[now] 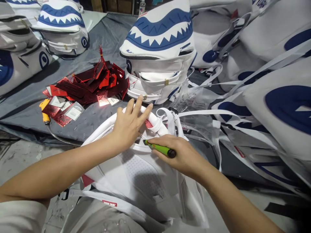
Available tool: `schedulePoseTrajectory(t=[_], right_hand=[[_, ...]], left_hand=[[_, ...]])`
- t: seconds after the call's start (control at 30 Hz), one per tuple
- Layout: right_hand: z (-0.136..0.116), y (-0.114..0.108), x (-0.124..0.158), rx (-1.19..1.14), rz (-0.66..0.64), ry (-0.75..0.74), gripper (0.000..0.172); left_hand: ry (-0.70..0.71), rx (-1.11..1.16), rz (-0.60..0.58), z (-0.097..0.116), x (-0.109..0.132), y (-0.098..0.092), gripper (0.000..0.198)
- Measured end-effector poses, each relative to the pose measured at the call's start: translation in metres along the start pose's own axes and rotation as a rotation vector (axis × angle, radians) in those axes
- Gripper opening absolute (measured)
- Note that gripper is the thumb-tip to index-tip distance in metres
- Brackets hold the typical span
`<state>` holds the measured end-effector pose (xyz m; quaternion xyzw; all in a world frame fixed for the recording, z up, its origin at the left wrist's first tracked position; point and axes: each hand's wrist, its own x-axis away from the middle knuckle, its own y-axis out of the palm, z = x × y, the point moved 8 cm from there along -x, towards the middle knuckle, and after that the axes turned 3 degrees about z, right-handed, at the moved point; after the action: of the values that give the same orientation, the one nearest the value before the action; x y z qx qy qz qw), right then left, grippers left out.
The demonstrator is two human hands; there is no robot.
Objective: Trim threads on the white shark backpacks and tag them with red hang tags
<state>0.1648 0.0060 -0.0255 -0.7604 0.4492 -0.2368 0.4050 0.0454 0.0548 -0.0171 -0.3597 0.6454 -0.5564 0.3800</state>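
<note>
A white backpack (145,174) lies before me, its perforated back panel and straps towards me. My left hand (130,124) rests on its rounded upper edge, fingers spread and pressing lightly on the white fabric. Close beside it, my right hand (178,152) is wrapped round a green pen-shaped tool (159,149) with a black end. The tool's dark tip points left, at the bag's upper seam near the left palm. Whether the tip touches the fabric, I cannot tell. A red patch shows inside the bag's top, by the carry loop.
A finished-looking white backpack with blue zigzag teeth (157,48) stands just beyond. Left of it lies a pile of red hang tags (89,84), with a yellow-handled tool (45,111) on a cord. More white backpacks (274,97) and loose straps crowd the right; others (63,29) stand back left.
</note>
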Motion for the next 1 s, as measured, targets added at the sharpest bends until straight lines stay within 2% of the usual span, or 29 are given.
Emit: schedulePoseTrajectory(t=[0.13,0.27,0.5,0.83,1.0], right_hand=[[-0.007,0.005,-0.005,0.11,-0.029,-0.02,0.026],[-0.014,0.006,-0.009,0.122,-0.036,-0.048,0.025],[-0.014,0.009,-0.012,0.195,-0.072,-0.015,0.027],[-0.009,0.01,-0.009,0.2,-0.079,0.031,0.027],[-0.012,0.013,-0.01,0.187,-0.052,0.003,0.027]], left_hand=[[-0.003,-0.001,-0.01,0.001,-0.002,-0.001,0.097],[-0.001,0.004,-0.016,0.001,-0.001,-0.002,0.093],[0.003,0.011,-0.004,0.0,-0.001,0.0,0.091],[0.001,0.047,0.007,0.0,-0.002,0.002,0.084],[0.006,0.022,0.011,0.0,-0.003,0.001,0.082]])
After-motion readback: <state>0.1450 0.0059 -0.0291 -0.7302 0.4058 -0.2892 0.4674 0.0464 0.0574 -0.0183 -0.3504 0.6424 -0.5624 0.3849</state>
